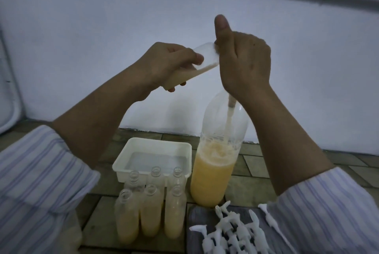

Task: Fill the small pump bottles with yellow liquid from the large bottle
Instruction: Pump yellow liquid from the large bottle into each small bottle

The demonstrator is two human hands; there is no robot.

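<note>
My left hand (164, 61) grips a small clear bottle (202, 56), raised and tilted, partly filled with pale yellow liquid. My right hand (244, 63) is closed in a fist at that bottle's mouth, thumb up, gripping a thin tube (230, 114). The tube hangs down into the large clear bottle (213, 175), which stands upright about half full of yellow liquid. What the right hand holds above the tube is hidden. In front stand three small open bottles with yellow liquid (150, 212), and behind them three that look empty (155, 173).
A white plastic tub (151, 147) sits behind the small bottles on the tiled surface (252, 184). Several white pump heads (231, 231) lie heaped on a dark grey board (195, 214) at the lower right. A white wall stands close behind.
</note>
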